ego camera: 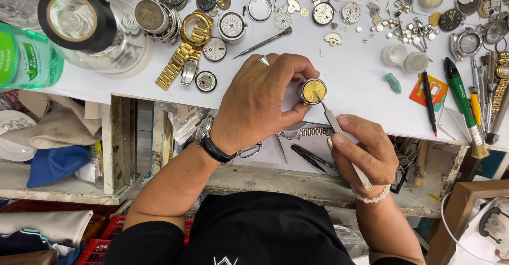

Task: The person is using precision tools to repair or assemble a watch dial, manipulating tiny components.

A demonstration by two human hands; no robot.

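A white table (350, 79) is full of watch parts. The left hand (260, 103) pinches a yellow dial (313, 90) at its fingertips. The right hand (366, 151) grips tweezers (339, 135), tip slanting up onto the dial.

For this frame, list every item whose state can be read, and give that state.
left hand: gripping the yellow watch dial
yellow watch dial: face up, held at the bench edge
right hand: holding tweezers
tweezers: tips on the dial
gold watch: lying flat, bracelet open
black tape roll: lying flat
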